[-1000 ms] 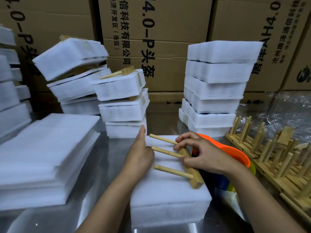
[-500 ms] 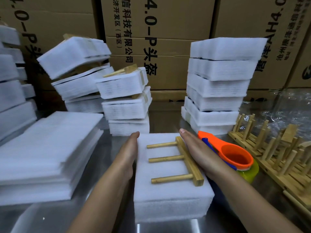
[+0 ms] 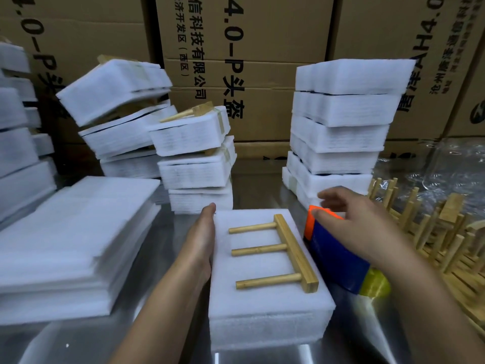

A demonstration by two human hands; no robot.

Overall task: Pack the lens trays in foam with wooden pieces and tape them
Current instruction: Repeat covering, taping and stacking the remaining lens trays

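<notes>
Progress: we find the white foam block (image 3: 262,298) at table centre with a three-pegged wooden piece (image 3: 294,252) on top and no tape on it yet. Taped white foam bundles (image 3: 194,135) stand stacked behind. The left hand (image 3: 202,243) lies flat, fingers straight, against the block's left side. The right hand (image 3: 359,227) is on the orange-and-blue tape dispenser (image 3: 338,261); blur hides its grip. The brown cardboard cartons (image 3: 262,35) are shut, contents unseen.

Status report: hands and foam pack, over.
Left hand flat against white foam pack. Right hand at orange-blue tape dispenser, grip unclear. Three-peg wooden piece on top, untaped.
</notes>
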